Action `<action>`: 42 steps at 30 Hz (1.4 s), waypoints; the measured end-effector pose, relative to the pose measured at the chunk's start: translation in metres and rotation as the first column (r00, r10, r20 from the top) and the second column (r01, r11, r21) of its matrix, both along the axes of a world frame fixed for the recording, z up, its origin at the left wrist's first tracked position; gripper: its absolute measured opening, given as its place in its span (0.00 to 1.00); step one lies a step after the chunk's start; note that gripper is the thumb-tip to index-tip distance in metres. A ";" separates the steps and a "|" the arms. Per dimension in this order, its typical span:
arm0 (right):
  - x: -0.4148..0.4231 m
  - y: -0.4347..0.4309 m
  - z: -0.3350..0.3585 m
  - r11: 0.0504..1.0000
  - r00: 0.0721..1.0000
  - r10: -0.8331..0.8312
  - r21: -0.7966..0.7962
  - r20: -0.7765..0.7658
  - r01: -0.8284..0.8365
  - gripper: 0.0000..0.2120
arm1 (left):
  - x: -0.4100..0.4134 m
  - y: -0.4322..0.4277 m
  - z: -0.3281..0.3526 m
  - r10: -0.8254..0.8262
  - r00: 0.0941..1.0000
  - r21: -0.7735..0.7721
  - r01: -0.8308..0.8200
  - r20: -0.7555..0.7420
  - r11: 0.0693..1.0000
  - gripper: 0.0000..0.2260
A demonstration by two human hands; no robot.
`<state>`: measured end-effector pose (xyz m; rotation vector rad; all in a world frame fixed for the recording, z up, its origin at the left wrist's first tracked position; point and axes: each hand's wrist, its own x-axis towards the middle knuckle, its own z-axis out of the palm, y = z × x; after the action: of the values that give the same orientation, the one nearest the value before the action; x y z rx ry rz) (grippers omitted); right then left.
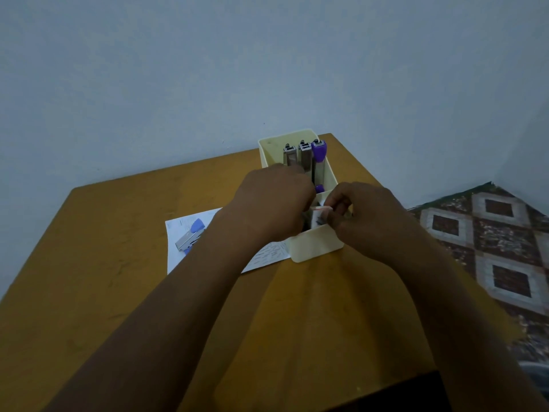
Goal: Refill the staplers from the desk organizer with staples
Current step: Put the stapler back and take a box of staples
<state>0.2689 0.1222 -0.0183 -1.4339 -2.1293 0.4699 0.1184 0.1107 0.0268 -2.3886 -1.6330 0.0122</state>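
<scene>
Pinching a small staple box (318,217) just above the front pocket of the organizer (315,248) on the desk (118,263), the right hand (365,215) holds something I'd judge light and crushable, best gripped by its sides, while the left hand (276,200) curls inside, its hold hidden.

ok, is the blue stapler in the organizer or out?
Out. The blue-and-metal stapler lies on the white paper sheet on the wooden table, left of the cream plastic desk organizer.

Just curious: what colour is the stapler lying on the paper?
The stapler on the paper is blue and silver; the head view shows it.
</scene>
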 end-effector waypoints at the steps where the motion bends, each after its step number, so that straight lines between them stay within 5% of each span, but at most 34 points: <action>1: 0.000 0.000 0.000 1.000 1.000 0.002 0.000 -0.003 -0.002 0.05 | 0.001 0.000 0.000 0.001 1.000 0.011 -0.001 0.000 1.000 0.12; 42: 0.004 -0.002 0.000 1.000 0.995 0.026 0.006 -0.099 -0.025 0.03 | 0.016 0.002 0.015 0.065 0.996 -0.039 -0.067 -0.063 0.997 0.07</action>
<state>0.2724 0.1205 -0.0186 -1.3534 -2.0709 0.5337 0.1346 0.1124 0.0414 -2.3386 -1.6987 0.1318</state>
